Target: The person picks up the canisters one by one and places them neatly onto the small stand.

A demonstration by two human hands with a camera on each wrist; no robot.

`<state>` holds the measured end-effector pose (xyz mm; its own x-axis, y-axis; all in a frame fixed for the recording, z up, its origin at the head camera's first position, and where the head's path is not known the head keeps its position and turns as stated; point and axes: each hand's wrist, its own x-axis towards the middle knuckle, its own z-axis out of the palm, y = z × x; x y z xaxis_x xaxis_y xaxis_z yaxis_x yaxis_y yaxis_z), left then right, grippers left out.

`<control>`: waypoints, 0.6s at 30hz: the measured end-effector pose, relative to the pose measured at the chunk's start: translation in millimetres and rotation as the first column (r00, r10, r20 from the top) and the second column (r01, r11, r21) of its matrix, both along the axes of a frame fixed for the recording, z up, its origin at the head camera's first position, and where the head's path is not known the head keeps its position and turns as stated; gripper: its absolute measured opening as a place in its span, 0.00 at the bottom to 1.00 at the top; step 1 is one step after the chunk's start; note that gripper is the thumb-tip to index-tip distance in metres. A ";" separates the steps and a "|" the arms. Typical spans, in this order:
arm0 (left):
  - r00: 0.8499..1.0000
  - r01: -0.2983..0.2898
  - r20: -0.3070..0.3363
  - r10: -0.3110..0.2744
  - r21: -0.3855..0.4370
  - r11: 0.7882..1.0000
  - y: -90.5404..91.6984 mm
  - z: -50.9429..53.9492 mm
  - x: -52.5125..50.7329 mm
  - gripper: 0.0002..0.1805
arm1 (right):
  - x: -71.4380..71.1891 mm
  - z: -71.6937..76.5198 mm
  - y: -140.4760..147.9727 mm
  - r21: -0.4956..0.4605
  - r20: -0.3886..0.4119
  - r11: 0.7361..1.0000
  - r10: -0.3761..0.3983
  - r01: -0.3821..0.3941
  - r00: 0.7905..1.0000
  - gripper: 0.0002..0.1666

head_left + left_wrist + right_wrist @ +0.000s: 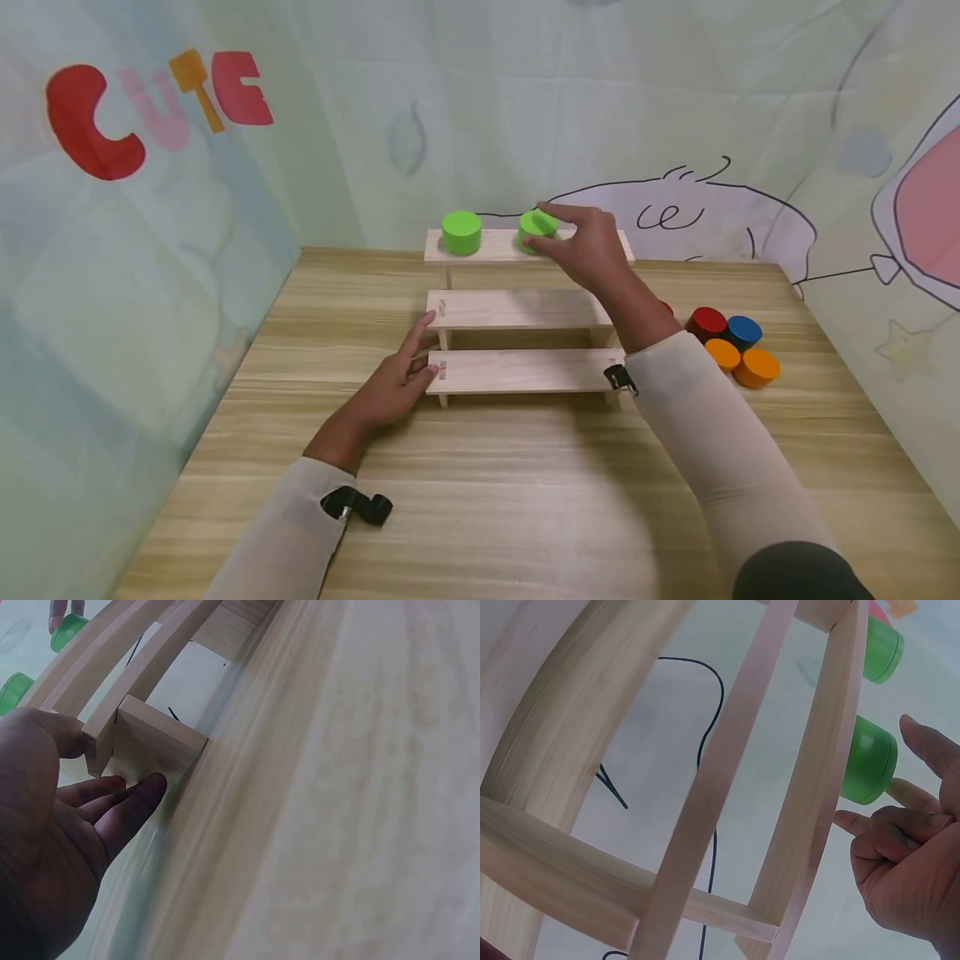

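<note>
A three-step wooden stand (517, 371) holds two bright green cylindrical blocks on its top step. The left block (461, 233) sits near that step's left end. At the other block (537, 222) is my right hand (588, 250), with thumb and index finger spread around it. In the right wrist view, a gap shows between one extended finger (922, 742) and this block (870, 761). My left hand (386, 387) rests against the stand's left end, its thumb touching the lowest step and its fingers (139, 810) extended along the side.
Red blocks (707, 323), a blue block (743, 332) and orange blocks (757, 367) lie together on the wooden table (487, 500), right of the stand. My right forearm partly hides this group. Printed cloth walls (360, 125) border the table at the back and both sides.
</note>
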<state>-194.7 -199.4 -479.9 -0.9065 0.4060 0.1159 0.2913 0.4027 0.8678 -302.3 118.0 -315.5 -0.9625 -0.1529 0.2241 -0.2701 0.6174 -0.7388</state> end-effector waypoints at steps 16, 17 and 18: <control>1.000 0.007 -0.002 -0.007 -0.003 1.000 0.7 1.0 0.4 0.45 | 21.5 10.8 9.1 -0.003 0.003 1.000 0.015 -0.015 1.000 0.36; 1.000 0.007 -0.006 -0.007 -0.004 1.000 0.5 1.3 0.3 0.45 | 23.9 12.8 10.2 -0.008 0.003 1.000 0.014 -0.014 1.000 0.36; 1.000 0.008 -0.010 -0.008 -0.006 1.000 0.3 1.5 0.2 0.45 | 26.6 14.8 11.7 -0.017 0.004 1.000 0.014 -0.014 1.000 0.36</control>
